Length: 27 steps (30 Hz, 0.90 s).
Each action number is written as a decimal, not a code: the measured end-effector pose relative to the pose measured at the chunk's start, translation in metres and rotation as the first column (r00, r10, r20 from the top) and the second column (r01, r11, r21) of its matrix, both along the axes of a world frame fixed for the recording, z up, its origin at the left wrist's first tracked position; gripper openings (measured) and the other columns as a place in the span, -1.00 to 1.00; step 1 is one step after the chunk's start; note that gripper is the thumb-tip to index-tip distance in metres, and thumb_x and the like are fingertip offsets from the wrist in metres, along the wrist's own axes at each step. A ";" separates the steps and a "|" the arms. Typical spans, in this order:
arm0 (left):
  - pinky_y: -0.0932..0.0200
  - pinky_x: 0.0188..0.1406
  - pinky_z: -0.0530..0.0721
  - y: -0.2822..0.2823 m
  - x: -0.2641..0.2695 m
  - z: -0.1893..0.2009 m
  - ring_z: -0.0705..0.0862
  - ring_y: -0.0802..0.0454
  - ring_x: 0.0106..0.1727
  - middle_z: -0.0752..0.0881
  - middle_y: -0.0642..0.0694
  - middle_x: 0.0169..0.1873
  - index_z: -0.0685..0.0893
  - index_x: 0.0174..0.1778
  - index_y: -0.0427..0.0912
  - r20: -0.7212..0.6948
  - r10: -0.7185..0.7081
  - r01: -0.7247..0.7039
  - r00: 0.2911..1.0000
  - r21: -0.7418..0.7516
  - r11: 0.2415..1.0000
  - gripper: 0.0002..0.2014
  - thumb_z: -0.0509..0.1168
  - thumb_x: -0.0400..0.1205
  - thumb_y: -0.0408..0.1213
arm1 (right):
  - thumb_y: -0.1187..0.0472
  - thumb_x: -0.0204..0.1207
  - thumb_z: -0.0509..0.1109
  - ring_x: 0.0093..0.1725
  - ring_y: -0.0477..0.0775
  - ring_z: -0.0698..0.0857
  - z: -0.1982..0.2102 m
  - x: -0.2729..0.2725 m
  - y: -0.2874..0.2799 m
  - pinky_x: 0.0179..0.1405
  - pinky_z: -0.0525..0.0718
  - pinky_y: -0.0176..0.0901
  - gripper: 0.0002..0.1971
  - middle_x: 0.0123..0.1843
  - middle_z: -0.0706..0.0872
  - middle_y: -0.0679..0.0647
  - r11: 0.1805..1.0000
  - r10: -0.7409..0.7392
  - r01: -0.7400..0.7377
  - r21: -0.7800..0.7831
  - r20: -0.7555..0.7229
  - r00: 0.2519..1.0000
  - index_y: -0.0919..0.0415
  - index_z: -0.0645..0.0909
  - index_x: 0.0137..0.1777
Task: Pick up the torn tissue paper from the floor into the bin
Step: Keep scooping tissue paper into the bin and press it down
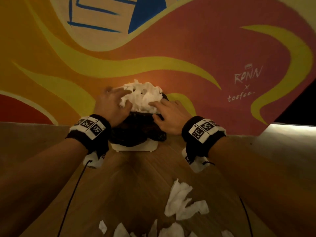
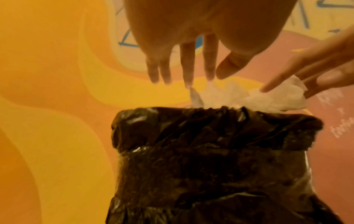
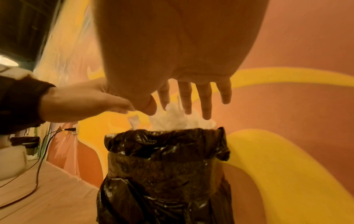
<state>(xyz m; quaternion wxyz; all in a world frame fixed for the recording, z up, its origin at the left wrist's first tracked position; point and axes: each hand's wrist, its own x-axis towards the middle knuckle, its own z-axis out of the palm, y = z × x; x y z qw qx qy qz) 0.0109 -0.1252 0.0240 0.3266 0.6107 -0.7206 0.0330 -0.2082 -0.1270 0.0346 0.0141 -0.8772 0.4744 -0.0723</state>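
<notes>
The bin (image 1: pixel 136 132) stands against the wall, lined with a black bag (image 2: pixel 210 136) (image 3: pixel 166 151). A heap of white torn tissue (image 1: pixel 143 96) (image 2: pixel 249 97) (image 3: pixel 182 122) rises above its rim. My left hand (image 1: pixel 123 100) (image 2: pixel 206 78) is over the heap's left side with straight fingers touching the paper. My right hand (image 1: pixel 153 108) (image 3: pixel 178 112) lies on the heap's right side, fingers straight, their tips on the tissue. More torn tissue pieces (image 1: pixel 183 202) lie on the wooden floor in front of the bin, with several scraps (image 1: pixel 136 230) nearer me.
A painted wall (image 1: pixel 153 57) stands right behind the bin. The bin's white base (image 1: pixel 135 147) sits on the wood floor (image 1: pixel 136 177). In the right wrist view a cable (image 3: pixel 38 166) runs across the floor to the left, near a white object (image 3: pixel 11 163).
</notes>
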 end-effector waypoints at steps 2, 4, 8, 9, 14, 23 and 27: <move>-0.10 0.45 0.39 0.010 -0.009 0.003 0.61 -0.25 0.28 0.72 -0.21 0.24 0.70 0.25 -0.09 0.075 0.007 0.007 0.997 -0.188 0.982 -0.58 0.21 0.52 -0.05 | -0.05 0.63 0.13 0.33 0.22 0.56 0.012 -0.016 0.017 0.34 0.45 0.23 -0.53 0.43 0.51 0.09 1.000 0.020 -0.019 -0.022 0.055 0.998 -0.02 0.35 0.53; -0.07 0.34 0.42 0.025 -0.029 0.006 0.61 -0.27 0.21 0.74 -0.17 0.15 0.69 0.17 -0.14 0.074 -0.075 0.090 0.994 -0.228 0.969 -0.63 0.24 0.51 -0.09 | -0.01 0.62 0.17 0.30 0.15 0.56 0.025 -0.034 0.038 0.25 0.51 0.10 -0.56 0.41 0.52 0.06 0.998 0.038 -0.033 -0.049 0.097 0.995 -0.02 0.43 0.48; 0.00 0.08 0.51 0.074 -0.084 -0.007 0.59 -0.19 -0.02 0.75 -0.13 -0.14 0.72 -0.07 -0.17 0.079 -0.441 0.439 0.894 0.044 0.898 -0.66 0.16 0.48 -0.04 | 0.11 0.63 0.21 0.07 0.00 0.58 0.030 -0.080 0.087 0.02 0.51 -0.12 -0.70 0.24 0.64 0.02 0.992 0.021 -0.032 0.119 0.089 0.996 0.04 0.57 0.32; -0.03 0.03 0.57 0.087 -0.097 -0.017 0.60 -0.17 -0.05 0.74 -0.12 -0.16 0.73 -0.10 -0.17 0.089 -0.536 0.522 0.839 0.141 0.841 -0.64 0.14 0.48 -0.01 | 0.14 0.63 0.23 0.02 -0.04 0.58 0.025 -0.093 0.098 -0.02 0.50 -0.17 -0.72 0.20 0.68 0.01 0.978 0.003 -0.020 0.206 0.083 0.997 0.06 0.60 0.29; -0.02 0.06 0.65 0.145 -0.155 -0.063 0.66 -0.07 0.03 0.72 -0.03 0.00 0.71 0.05 -0.07 0.138 -0.814 0.584 0.565 0.630 0.512 -0.74 0.29 0.55 -0.04 | 0.19 0.60 0.27 -0.12 -0.08 0.66 -0.020 -0.151 0.155 -0.12 0.63 -0.20 -0.75 -0.02 0.71 -0.07 0.795 -0.120 0.171 0.581 -0.125 0.985 0.03 0.59 0.25; -0.26 0.53 0.23 0.222 -0.206 -0.141 0.09 -0.21 0.63 0.05 -0.02 0.66 0.19 0.58 0.23 0.207 -0.953 0.295 0.224 0.917 0.268 -0.17 0.30 0.42 0.38 | -0.26 0.34 0.52 0.69 0.29 -0.12 -0.123 -0.200 0.271 0.63 -0.07 0.27 0.10 0.74 -0.14 0.09 0.638 0.227 0.237 0.733 -0.473 0.851 -0.12 -0.14 0.69; -0.31 0.48 0.28 0.226 -0.213 -0.163 0.19 -0.35 0.56 0.15 -0.21 0.61 0.25 0.57 0.11 0.307 -0.937 0.280 0.168 0.896 0.344 -0.24 0.39 0.49 0.17 | -0.13 0.36 0.56 0.64 0.39 -0.08 -0.168 -0.203 0.283 0.57 0.10 0.36 0.02 0.69 -0.13 0.20 0.669 0.157 0.217 0.711 -0.420 0.894 -0.19 -0.08 0.65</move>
